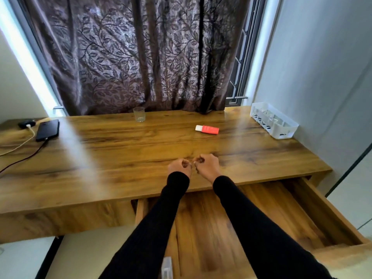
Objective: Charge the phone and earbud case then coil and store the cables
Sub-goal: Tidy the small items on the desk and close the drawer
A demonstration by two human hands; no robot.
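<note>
Currently we have both hands side by side over the near middle of the tabletop (124, 158), almost touching. Left hand (179, 167) has its fingers curled in; right hand (207, 165) likewise. We can't tell whether either pinches anything; nothing shows between the fingers at this blur. Both forearms in black sleeves (251, 224) reach forward over the open drawer (314, 216) below the front edge.

The phone (47, 130) lies far to the left of the left hand, near the back left corner, face dark, with a black cable (24, 158) running from its near end off the left edge. A white cable (19, 144) runs beside it toward a dark object (26, 123) at the corner; we can't say what that is.

Ahead and slightly right of the right hand lies a red tube with a white cap (207, 129), flat on its side. A clear glass (139, 114) stands upright further back, ahead of the left hand, by the curtain (136, 53). A white slotted basket (274, 122) sits at the back right corner against the wall, something pale inside.

Bare wood surrounds both hands on every side.
</note>
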